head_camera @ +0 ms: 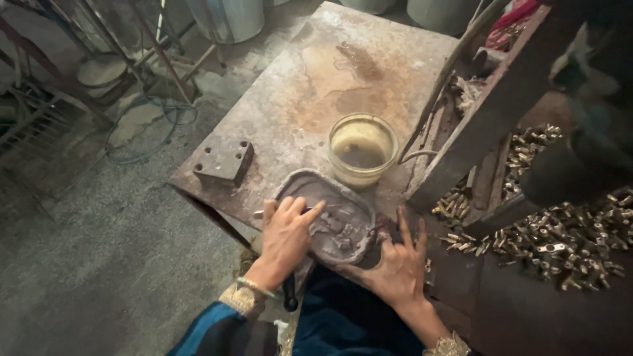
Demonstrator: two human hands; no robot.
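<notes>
The left hand lies flat on the near edge of a shallow grey tray. Its fingers are spread a little and point into the tray, and they hold nothing that shows. A thin metal stick peeks out from under those fingers, so the hand may be pressing on it. The right hand rests just past the tray's right side with its fingers spread wide, and it grips nothing.

Inside the tray, just beyond the left fingertips, sit a few small grey bits. It looks as if only a few pieces have been put there.

Far to the right of the right fingers lies a big heap of small brass parts, so a lot seems left to do. Above both hands stands a glass jar of cloudy liquid on the rusty table. A metal block with holes sits left of the left fingers.
</notes>
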